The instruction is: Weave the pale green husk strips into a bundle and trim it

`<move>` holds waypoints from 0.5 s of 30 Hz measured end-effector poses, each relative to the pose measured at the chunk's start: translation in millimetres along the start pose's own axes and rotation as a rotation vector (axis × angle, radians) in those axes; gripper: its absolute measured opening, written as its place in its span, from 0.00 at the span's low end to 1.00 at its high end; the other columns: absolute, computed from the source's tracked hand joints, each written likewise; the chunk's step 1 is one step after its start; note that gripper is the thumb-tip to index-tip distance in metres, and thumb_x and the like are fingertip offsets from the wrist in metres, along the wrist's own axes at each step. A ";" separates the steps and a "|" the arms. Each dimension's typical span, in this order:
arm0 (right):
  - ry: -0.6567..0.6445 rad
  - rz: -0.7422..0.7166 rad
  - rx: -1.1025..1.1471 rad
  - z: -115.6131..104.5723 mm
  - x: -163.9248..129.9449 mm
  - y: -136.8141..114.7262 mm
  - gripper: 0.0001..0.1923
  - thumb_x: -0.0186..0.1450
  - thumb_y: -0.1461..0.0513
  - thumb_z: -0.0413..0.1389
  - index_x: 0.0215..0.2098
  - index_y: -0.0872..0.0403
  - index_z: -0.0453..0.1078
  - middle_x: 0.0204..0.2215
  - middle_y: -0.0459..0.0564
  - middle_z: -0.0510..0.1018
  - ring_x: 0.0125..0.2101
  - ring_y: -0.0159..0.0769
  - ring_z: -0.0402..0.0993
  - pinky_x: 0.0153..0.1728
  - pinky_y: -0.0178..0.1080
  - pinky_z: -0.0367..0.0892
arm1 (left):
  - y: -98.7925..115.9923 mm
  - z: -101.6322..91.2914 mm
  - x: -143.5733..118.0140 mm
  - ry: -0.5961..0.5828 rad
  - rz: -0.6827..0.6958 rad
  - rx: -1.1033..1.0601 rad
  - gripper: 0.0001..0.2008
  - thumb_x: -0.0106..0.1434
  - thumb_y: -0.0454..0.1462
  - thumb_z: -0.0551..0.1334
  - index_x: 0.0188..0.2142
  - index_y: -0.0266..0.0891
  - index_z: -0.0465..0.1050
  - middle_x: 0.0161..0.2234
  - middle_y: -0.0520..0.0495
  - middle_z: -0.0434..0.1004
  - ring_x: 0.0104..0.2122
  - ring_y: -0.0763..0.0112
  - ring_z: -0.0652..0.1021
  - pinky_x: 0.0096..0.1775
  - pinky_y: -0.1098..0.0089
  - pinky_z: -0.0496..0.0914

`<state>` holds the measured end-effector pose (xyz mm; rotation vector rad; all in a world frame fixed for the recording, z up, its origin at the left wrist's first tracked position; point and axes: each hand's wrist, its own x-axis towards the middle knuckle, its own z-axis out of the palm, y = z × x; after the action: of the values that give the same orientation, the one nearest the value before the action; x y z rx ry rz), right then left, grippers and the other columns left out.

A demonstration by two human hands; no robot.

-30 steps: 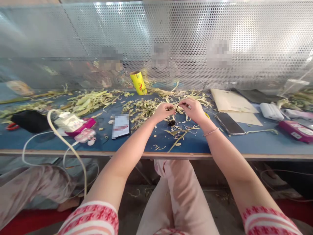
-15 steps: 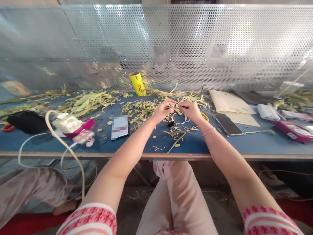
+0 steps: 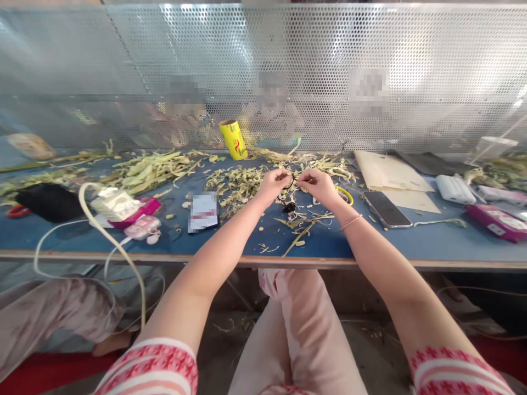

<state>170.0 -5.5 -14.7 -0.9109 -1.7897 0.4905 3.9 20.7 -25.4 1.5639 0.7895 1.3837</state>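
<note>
Above the scattered dry plant strips, my left hand (image 3: 274, 185) is pinched closed on a thin black cord (image 3: 293, 180). The cord loops in the small gap between the two hands. My right hand (image 3: 320, 186) is also pinched closed, its fingertips at the cord's other side. A pale bit at the fingertips is too small to make out. Just below the hands, a small black bundle (image 3: 289, 208) lies on the blue tabletop (image 3: 242, 241). Pale green dry husk strips (image 3: 242, 184) spread to the left of and behind my hands.
A yellow tube (image 3: 234, 141) leans before the perforated metal screen (image 3: 321, 71). A phone (image 3: 387, 209), brown paper (image 3: 389, 171) and purple case (image 3: 496, 222) lie right. Left are a small card (image 3: 203, 212), a cabled adapter (image 3: 115, 205) and a husk pile (image 3: 150, 170). People sit beyond the screen.
My fingertips have moved slightly apart, and the black cord now shows as a curved loop near the left fingers. The whole view has shifted a little.
</note>
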 end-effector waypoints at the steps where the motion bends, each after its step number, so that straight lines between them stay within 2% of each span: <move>1: -0.012 -0.010 0.014 0.2 0.4 0.9 0.04 0.54 0.61 0.59 0.27 0.54 0.72 0.26 0.47 0.76 0.29 0.33 0.72 0.33 0.38 0.68 | 0.6 0.0 -0.3 0.004 0.001 0.022 0.08 0.49 0.38 0.66 0.30 0.36 0.74 0.21 0.54 0.70 0.22 0.80 0.68 0.27 0.75 0.63; 6: -0.071 0.005 0.141 3.1 0.6 6.1 0.08 0.55 0.59 0.59 0.32 0.54 0.74 0.31 0.49 0.78 0.33 0.35 0.74 0.37 0.40 0.70 | -1.3 0.1 1.0 0.021 0.023 0.080 0.07 0.50 0.37 0.65 0.29 0.36 0.74 0.21 0.53 0.72 0.23 0.78 0.69 0.27 0.75 0.64; 10: -0.102 0.028 0.182 4.4 -1.3 3.9 0.10 0.56 0.58 0.58 0.35 0.54 0.73 0.32 0.49 0.79 0.34 0.34 0.74 0.39 0.40 0.70 | -3.3 0.4 2.2 0.027 0.013 0.045 0.08 0.48 0.36 0.66 0.30 0.35 0.73 0.22 0.52 0.73 0.23 0.78 0.71 0.28 0.74 0.65; 15: -0.011 0.060 0.131 7.0 -1.6 1.2 0.09 0.55 0.57 0.60 0.32 0.53 0.72 0.27 0.47 0.76 0.28 0.32 0.71 0.34 0.40 0.68 | -1.4 3.3 -0.5 -0.012 -0.019 -0.015 0.10 0.47 0.37 0.66 0.30 0.35 0.73 0.23 0.52 0.74 0.24 0.77 0.73 0.30 0.73 0.69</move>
<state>164.4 -5.3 -19.2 -0.8736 -1.7223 0.6440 7.1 20.3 -26.9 1.5482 0.7835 1.3622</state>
